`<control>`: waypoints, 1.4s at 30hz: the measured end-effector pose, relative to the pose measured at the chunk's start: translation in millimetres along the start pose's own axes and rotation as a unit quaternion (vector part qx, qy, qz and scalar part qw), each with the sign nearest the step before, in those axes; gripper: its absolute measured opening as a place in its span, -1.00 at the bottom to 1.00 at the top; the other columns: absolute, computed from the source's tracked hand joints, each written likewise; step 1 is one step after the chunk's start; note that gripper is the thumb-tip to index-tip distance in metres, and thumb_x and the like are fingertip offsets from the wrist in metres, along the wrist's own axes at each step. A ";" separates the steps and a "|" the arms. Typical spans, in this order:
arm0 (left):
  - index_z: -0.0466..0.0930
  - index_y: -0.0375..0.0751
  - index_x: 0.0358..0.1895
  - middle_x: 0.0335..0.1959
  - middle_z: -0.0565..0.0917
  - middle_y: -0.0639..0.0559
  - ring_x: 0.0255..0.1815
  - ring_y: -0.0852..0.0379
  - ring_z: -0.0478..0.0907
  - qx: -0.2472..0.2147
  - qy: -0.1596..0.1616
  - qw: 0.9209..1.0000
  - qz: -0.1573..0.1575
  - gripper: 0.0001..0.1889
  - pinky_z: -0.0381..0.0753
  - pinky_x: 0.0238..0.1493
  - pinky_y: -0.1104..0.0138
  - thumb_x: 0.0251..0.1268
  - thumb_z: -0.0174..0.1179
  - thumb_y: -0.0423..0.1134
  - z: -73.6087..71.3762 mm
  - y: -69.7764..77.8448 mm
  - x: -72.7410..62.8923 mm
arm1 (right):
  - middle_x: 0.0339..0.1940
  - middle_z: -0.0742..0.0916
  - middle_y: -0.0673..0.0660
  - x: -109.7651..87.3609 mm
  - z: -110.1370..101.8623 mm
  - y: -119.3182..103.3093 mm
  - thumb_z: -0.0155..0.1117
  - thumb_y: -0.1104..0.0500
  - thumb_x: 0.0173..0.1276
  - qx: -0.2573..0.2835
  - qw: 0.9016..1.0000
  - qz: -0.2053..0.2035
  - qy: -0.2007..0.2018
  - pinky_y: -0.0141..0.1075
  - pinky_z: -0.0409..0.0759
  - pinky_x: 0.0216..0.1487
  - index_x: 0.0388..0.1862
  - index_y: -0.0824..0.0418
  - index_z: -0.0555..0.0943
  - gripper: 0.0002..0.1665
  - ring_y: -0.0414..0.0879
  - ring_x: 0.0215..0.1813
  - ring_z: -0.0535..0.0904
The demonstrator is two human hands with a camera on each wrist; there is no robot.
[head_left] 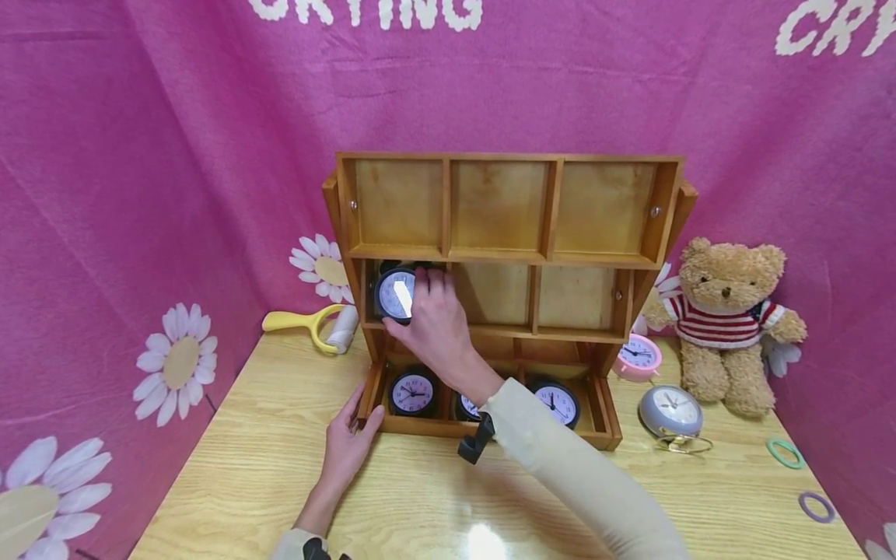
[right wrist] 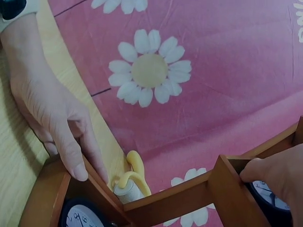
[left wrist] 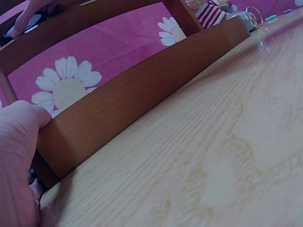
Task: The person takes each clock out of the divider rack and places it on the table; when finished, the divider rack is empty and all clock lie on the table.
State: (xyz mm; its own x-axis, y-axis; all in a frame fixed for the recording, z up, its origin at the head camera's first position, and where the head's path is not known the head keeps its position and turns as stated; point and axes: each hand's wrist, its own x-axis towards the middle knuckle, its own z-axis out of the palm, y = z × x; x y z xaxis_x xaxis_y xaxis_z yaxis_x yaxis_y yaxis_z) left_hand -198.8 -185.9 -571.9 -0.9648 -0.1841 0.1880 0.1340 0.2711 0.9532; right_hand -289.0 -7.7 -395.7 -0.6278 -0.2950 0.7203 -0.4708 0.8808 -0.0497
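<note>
A tiered wooden shelf (head_left: 504,259) with three rows of compartments stands on the table. My right hand (head_left: 441,323) grips a black round alarm clock (head_left: 393,295) by its edge, inside the left compartment of the middle row. At the bottom left corner of the shelf, my left hand (head_left: 348,439) holds the side wall between thumb and fingers, the thumb (right wrist: 75,163) lying over the edge. Similar black clocks sit in the bottom row: one at the left (head_left: 411,393), one in the middle, partly hidden by my right wrist, and one at the right (head_left: 560,406).
Right of the shelf are a pink clock (head_left: 638,355), a grey clock (head_left: 670,412), a teddy bear (head_left: 731,327), a green ring (head_left: 785,453) and a purple ring (head_left: 816,507). A yellow-handled lint roller (head_left: 297,320) lies at the left. Pink cloth (head_left: 210,155) hangs around the table.
</note>
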 end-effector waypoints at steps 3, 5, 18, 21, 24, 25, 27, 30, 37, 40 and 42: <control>0.36 -0.29 0.55 0.48 0.47 -0.24 0.39 -0.13 0.48 0.003 -0.003 1.000 0.001 -0.33 0.42 0.20 0.58 0.45 0.34 -0.28 0.4 -0.2 -0.8 | 0.02 0.70 0.35 1.3 1.1 0.9 0.63 -0.38 0.01 -0.015 1.000 -0.009 0.010 -0.19 0.74 0.02 0.25 0.49 0.52 0.15 0.13 -0.02 0.62; 0.34 -0.31 0.56 0.48 0.46 -0.25 0.40 -0.15 0.48 0.007 -0.004 1.000 0.000 -0.33 0.43 0.21 0.56 0.45 0.33 -0.29 0.8 -1.0 -0.9 | -0.03 0.71 0.33 2.6 1.9 1.6 0.61 -0.40 0.01 -0.025 0.999 -0.016 0.015 -0.21 0.76 -0.04 0.21 0.49 0.55 0.14 0.11 -0.08 0.63; 0.35 -0.25 0.56 0.49 0.46 -0.25 0.41 -0.14 0.47 -0.008 -0.009 1.000 -0.008 -0.33 0.45 0.40 -0.02 0.45 0.34 -0.27 0.9 -0.7 -2.3 | -0.21 0.72 0.28 5.3 -7.2 3.4 0.54 -0.44 -0.06 -0.038 0.997 -0.046 0.053 -0.23 0.72 -0.23 -0.04 0.45 0.62 0.02 0.08 -0.24 0.62; 0.36 -0.23 0.56 0.47 0.48 -0.25 0.38 -0.13 0.50 -0.007 -0.005 1.000 -0.015 -0.33 0.50 0.36 0.14 0.44 0.35 -0.27 0.6 -1.1 -2.1 | -0.21 0.70 0.28 1.0 -16.0 3.5 0.49 -0.42 -0.02 -0.011 0.997 -0.047 0.063 -0.24 0.70 -0.26 -0.04 0.45 0.62 -0.02 0.07 -0.26 0.59; 0.36 -0.23 0.56 0.46 0.50 -0.27 0.36 -0.13 0.52 -0.006 -0.003 1.000 -0.021 -0.34 0.51 0.30 0.32 0.45 0.34 -0.28 1.1 -1.0 -1.3 | -0.13 0.67 0.28 -6.2 -25.6 3.6 0.47 -0.38 0.00 0.032 0.996 -0.043 0.066 -0.24 0.74 -0.20 0.06 0.46 0.58 0.00 0.07 -0.21 0.60; 0.37 -0.23 0.56 0.46 0.50 -0.26 0.35 -0.12 0.52 -0.004 -0.002 1.000 -0.022 -0.34 0.50 0.27 0.39 0.45 0.34 -0.27 0.9 -0.4 -1.4 | -0.10 0.66 0.29 -9.4 -28.7 3.6 0.47 -0.36 0.00 0.049 0.996 -0.043 0.066 -0.23 0.75 -0.16 0.10 0.46 0.56 0.01 0.06 -0.20 0.61; 0.36 -0.25 0.56 0.45 0.51 -0.28 0.35 -0.13 0.53 -0.002 -0.003 1.000 -0.021 -0.34 0.48 0.22 0.48 0.46 0.33 -0.27 1.3 0.1 -1.7 | -0.05 0.63 0.29 -17.2 -35.4 3.7 0.49 -0.31 -0.01 0.085 0.994 -0.038 0.064 -0.20 0.78 -0.11 0.18 0.47 0.53 0.03 0.06 -0.17 0.63; 0.36 -0.26 0.56 0.44 0.51 -0.29 0.35 -0.13 0.53 0.003 -0.004 1.000 -0.018 -0.34 0.49 0.23 0.46 0.46 0.33 -0.24 1.9 1.7 -2.6 | 0.00 0.59 0.30 -29.7 -46.2 4.2 0.55 -0.24 -0.03 0.142 0.988 -0.023 0.059 -0.17 0.79 -0.13 0.23 0.46 0.50 0.04 0.07 -0.16 0.66; 0.38 -0.25 0.55 0.47 0.49 -0.24 0.39 -0.11 0.49 -0.001 -0.001 1.000 -0.014 -0.35 0.48 0.37 0.18 0.45 0.35 -0.24 0.0 1.6 -2.6 | 0.09 0.54 0.28 -61.8 -65.2 8.4 0.64 -0.14 -0.07 0.243 0.969 0.031 0.032 -0.16 0.80 -0.18 0.30 0.36 0.46 0.03 0.10 -0.18 0.71; 0.37 -0.27 0.55 0.49 0.46 -0.23 0.43 -0.11 0.45 -0.007 -0.004 1.000 -0.010 -0.35 0.41 0.43 0.06 0.46 0.33 -0.25 -0.4 1.0 -1.4 | 0.09 0.53 0.26 -76.0 -71.7 13.3 0.67 -0.12 -0.11 0.259 0.964 0.047 0.034 -0.15 0.80 -0.16 0.29 0.33 0.47 0.04 0.10 -0.18 0.71; 0.36 -0.28 0.55 0.50 0.44 -0.24 0.45 -0.12 0.42 -0.008 -0.006 1.000 -0.009 -0.35 0.38 0.44 0.06 0.47 0.33 -0.25 -0.2 1.0 -1.0 | 0.09 0.53 0.26 -84.9 -75.5 17.0 0.67 -0.11 -0.14 0.260 0.963 0.054 0.041 -0.13 0.80 -0.16 0.29 0.32 0.48 0.04 0.09 -0.17 0.70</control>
State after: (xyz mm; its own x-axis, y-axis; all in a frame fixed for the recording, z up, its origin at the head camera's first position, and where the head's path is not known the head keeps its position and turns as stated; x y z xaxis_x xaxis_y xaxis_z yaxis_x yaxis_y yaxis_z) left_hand -197.7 -185.7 -571.1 -0.9697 -0.1777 0.1678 0.1198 0.2530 0.9600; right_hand -197.0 60.2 -405.5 -0.6496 -0.1636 0.7425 -0.6657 0.5940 -0.4516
